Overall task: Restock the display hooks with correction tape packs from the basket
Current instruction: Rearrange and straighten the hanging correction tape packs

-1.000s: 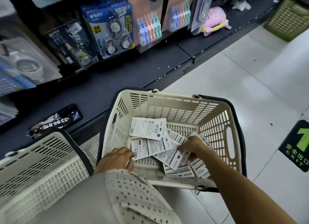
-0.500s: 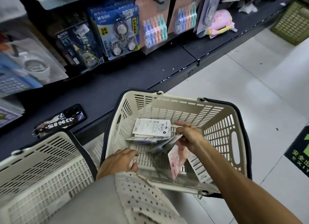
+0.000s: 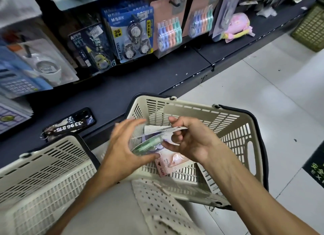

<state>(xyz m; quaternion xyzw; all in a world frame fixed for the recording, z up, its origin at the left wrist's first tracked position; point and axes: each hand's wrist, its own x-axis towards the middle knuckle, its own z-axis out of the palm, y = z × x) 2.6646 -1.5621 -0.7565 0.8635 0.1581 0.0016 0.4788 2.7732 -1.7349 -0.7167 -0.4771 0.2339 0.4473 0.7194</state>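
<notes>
A cream plastic basket sits on the floor in front of me. Above it my right hand pinches a small stack of correction tape packs by their card tops; a green dispenser shows in the upper pack and a pink pack hangs lowest. My left hand is blurred, fingers spread, cupping the left end of the stack with its thumb under it. A white pack lies in the basket behind the hands. Display hooks carry blue value packs and pastel tape packs.
A second cream basket stands at lower left. A phone with a number tag lies on the dark shelf base. A green basket sits far right. White tiled floor lies to the right.
My right hand has lifted packs out of the basket bottom to rim height. My left hand has left the basket's near rim and risen to meet the stack.
</notes>
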